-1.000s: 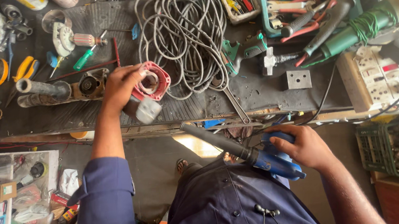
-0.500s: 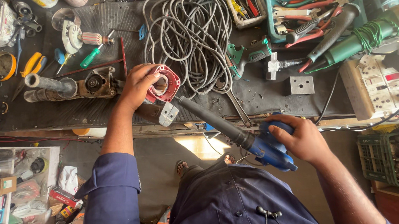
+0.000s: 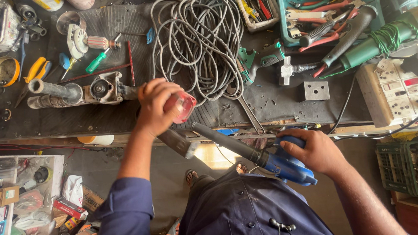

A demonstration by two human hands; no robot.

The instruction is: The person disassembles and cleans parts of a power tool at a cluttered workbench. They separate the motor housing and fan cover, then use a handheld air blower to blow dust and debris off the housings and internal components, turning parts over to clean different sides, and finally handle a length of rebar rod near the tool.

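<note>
My left hand grips a red and grey power-tool housing just above the front edge of the dark workbench. A grey part of that housing hangs below the hand. My right hand holds a blue air blower by its handle, below the bench edge. The blower's long black nozzle points up and left, with its tip close beside the red housing.
A grey coiled cable lies behind the hands. A dismantled tool body sits at left, a wrench at the bench front, a teal tray of hand tools and a green power tool at right.
My left hand has brought the red housing nearer the bench's front edge and turned it. The blower in my right hand has risen, its nozzle closing on the housing.
</note>
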